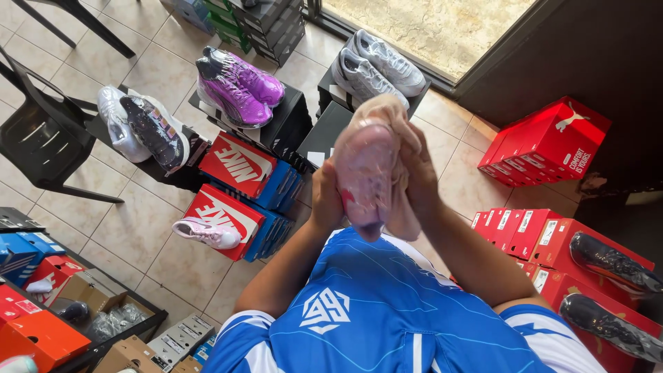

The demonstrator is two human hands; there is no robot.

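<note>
a pink shoe (364, 176) is held up in front of the blue shirt (373, 304), sole toward the camera, and a beige cloth (394, 117) is pressed along its right side and over its toe. the wiping seems under way; how much is left cannot be judged. the left hand (326, 197) is closed around the shoe's left edge, the right hand (419, 173) is clamped on cloth and shoe. both forearms are raised, elbows bent.

We wore a short-sleeved blue jersey (387, 304) with white sleeve stripes and a white emblem (324, 309) on it.
</note>
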